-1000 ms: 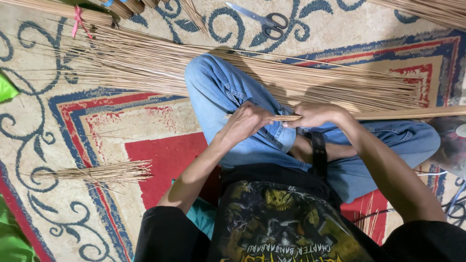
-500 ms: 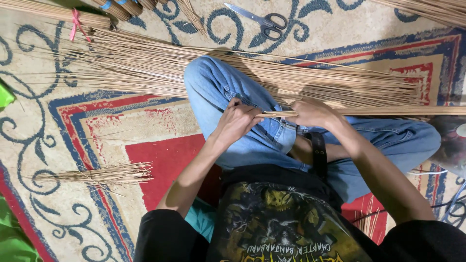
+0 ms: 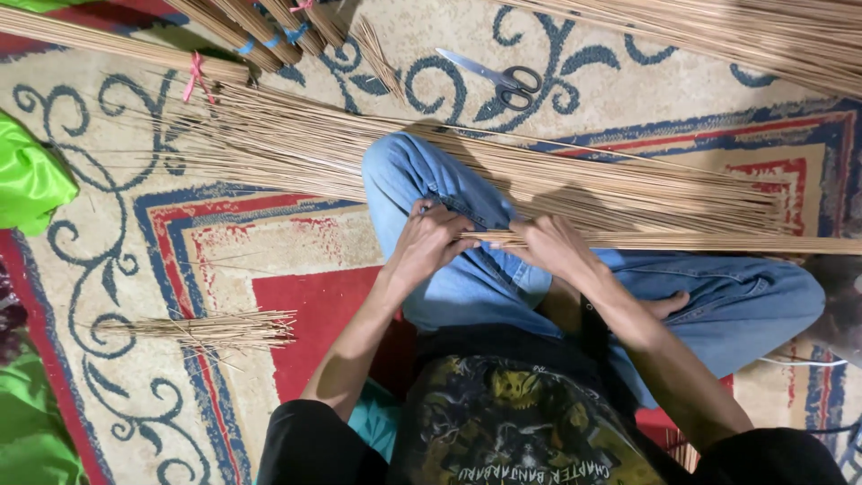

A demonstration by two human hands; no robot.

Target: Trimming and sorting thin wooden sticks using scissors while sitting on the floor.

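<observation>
I sit cross-legged in blue jeans on a patterned carpet. My left hand [image 3: 429,241] and my right hand [image 3: 555,248] both grip the end of a thin bundle of long tan sticks [image 3: 718,242], which runs off to the right over my lap. Just beyond my knees a big loose pile of the same sticks [image 3: 296,144] lies spread across the carpet.
Scissors [image 3: 503,77] lie on the carpet beyond the pile. Tied stick bundles [image 3: 242,27] sit at the top left, more sticks [image 3: 718,31] at the top right. A short bundle of stick pieces [image 3: 215,329] lies to my left. Green cloth [image 3: 27,180] is at the left edge.
Both hands stay on the end of the stick bundle; my left hand's fingers have shifted slightly on it. The view has tilted a little.
</observation>
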